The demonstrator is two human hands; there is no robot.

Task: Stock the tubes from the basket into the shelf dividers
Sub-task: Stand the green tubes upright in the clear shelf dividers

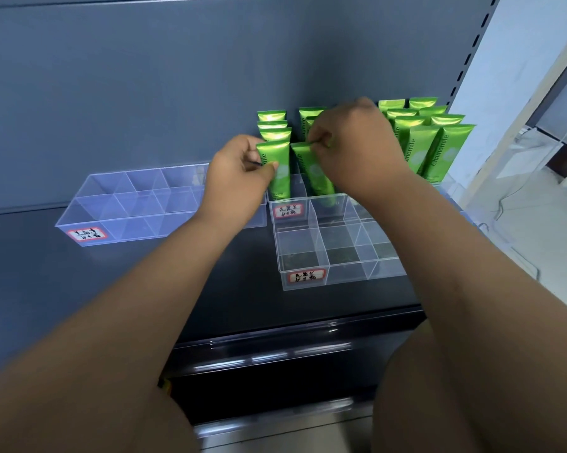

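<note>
Left hand (239, 173): our fingers are pinched on a green tube (277, 171) standing upright in the clear divider (311, 220), thumb on its front
Right hand (351, 148): our fingertips grip the crimped top of a second tube (313, 171), tilted, just at 3 o'clock of the first
Stocked tubes (429, 138): upright rows at 3 o'clock of our right hand
Spare divider (128, 204): at 9 o'clock on the dark shelf (46, 273)
Basket: not seen

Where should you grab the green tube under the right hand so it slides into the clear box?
Probably pinch the flat crimped top edge, coming from above. The green tube leans upright with that end up; its lower end sits in the clear divider box, as the right hand pinches now.
</note>
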